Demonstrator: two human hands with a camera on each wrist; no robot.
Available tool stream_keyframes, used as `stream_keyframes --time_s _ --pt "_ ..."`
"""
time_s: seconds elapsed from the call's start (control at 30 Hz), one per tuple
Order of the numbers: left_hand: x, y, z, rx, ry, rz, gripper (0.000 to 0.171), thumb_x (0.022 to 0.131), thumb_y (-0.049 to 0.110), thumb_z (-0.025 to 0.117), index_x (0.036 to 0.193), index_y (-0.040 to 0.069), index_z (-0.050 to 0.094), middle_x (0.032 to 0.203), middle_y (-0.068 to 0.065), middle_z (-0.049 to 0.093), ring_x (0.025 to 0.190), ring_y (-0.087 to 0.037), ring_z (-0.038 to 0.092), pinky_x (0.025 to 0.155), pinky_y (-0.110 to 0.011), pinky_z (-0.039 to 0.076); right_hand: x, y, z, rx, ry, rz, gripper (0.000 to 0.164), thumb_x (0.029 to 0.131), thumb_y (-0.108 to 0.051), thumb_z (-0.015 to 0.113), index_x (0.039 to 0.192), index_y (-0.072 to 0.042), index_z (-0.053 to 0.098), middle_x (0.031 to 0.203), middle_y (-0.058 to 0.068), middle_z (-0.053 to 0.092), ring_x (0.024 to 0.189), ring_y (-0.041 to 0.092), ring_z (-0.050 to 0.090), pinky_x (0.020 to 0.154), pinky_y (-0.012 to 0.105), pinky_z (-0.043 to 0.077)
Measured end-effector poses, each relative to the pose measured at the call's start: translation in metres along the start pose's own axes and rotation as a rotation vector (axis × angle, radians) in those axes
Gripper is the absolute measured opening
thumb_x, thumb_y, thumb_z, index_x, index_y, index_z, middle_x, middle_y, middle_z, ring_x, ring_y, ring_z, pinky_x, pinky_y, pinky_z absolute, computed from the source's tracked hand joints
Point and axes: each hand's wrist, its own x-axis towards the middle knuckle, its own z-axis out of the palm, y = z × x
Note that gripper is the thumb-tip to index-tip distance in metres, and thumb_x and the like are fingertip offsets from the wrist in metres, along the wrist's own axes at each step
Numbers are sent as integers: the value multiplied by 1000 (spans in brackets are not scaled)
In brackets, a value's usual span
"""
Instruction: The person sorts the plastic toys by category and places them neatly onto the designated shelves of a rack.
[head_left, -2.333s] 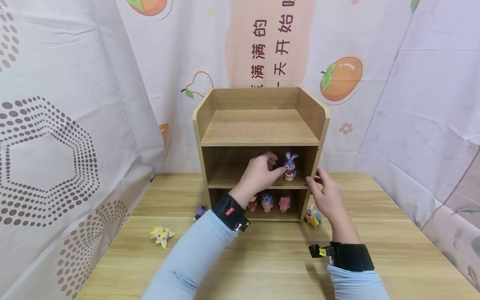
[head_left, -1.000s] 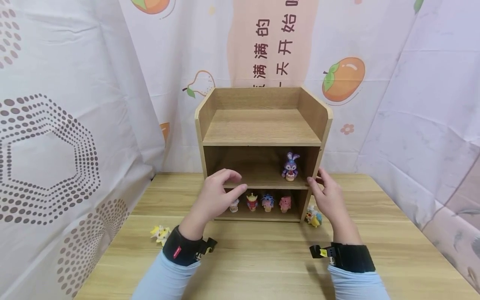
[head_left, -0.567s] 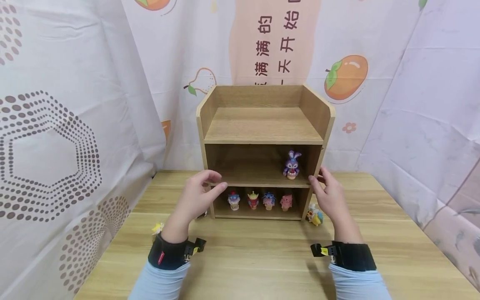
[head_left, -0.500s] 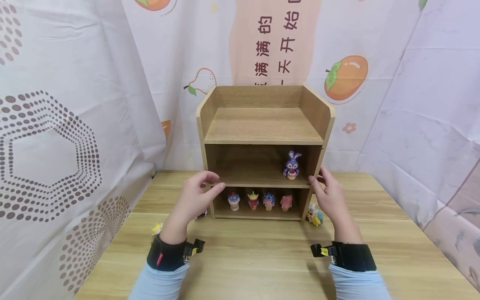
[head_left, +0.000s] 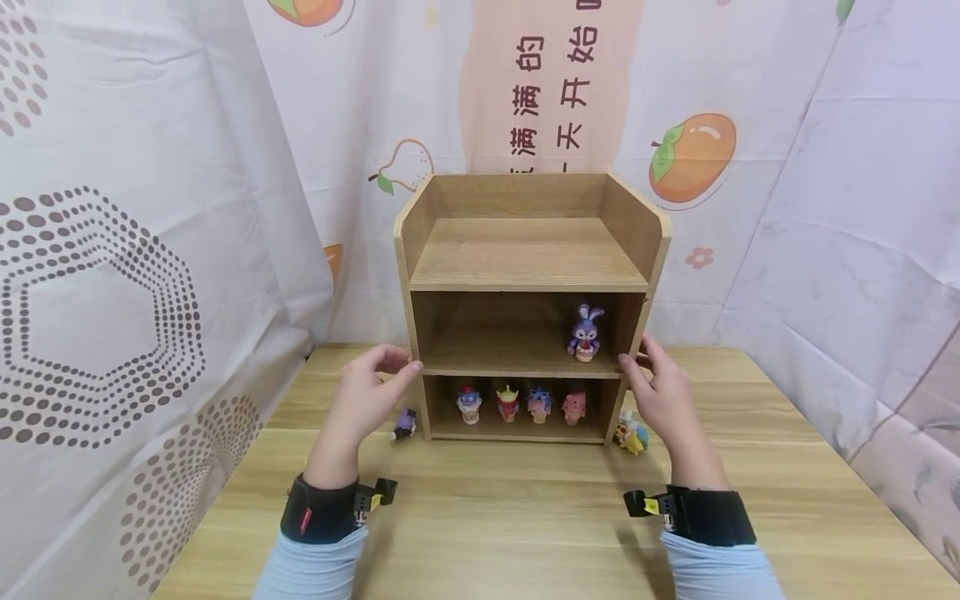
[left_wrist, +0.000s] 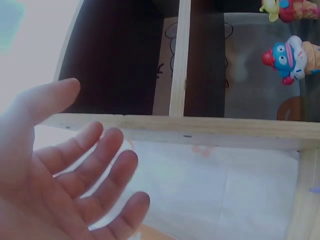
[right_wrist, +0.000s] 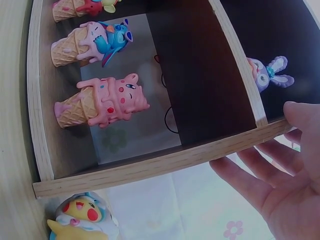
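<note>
A small wooden shelf (head_left: 528,288) stands on the table. My left hand (head_left: 367,400) is beside its left side panel, thumb and fingers spread; in the left wrist view, nothing lies between them. On the right, my right hand (head_left: 660,392) holds the side panel's edge, thumb at the front and fingers along the outside. A purple rabbit figurine (head_left: 584,335) stands upright at the right of the middle compartment. Below it, a row holds a blue figurine with a red top (head_left: 469,405), a red and yellow one (head_left: 507,403), a blue one (head_left: 538,405) and a pink one (head_left: 574,407).
A purple figurine (head_left: 404,424) lies on the table by the shelf's left foot. At the right foot sits a yellow figurine in a pale hood (right_wrist: 82,212). Printed curtains (head_left: 360,92) hang behind and at both sides.
My left hand has let go of the rabbit figurine and moved left, out of the middle compartment to the shelf's left side. The right hand has stayed at the right panel.
</note>
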Motion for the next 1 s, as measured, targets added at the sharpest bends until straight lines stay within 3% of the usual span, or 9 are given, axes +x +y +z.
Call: stream_keyframes --time_s 0.27,0.43,0.8,1.0 --pt "2 -10 -7 89 45 -123 34 89 41 66 100 8 65 89 -5 64 84 -19 57 74 -41 50 0 3 1 18 -2 -6 43 101 -27 49 142 -15 43 127 21 53 111 38 52 74 54 54" --pt "4 -17 -6 172 49 -159 36 89 43 66 100 8 64 87 -3 63 82 -19 56 73 -39 49 0 2 0 18 3 -8 43 101 -25 49 142 -15 43 127 21 54 111 38 52 72 53 55" --pt "3 -27 -4 357 -22 -220 45 89 47 62 106 6 63 106 -13 65 94 -29 58 77 -49 50 -1 1 0 -4 0 0 44 101 -26 49 143 -15 42 126 21 55 111 38 52 73 53 55" --pt "3 -32 -2 428 -49 -235 51 88 51 60 109 5 64 105 -14 66 92 -30 59 72 -49 51 -1 2 1 1 5 -6 44 101 -26 49 143 -15 42 127 20 54 111 37 52 73 53 55"
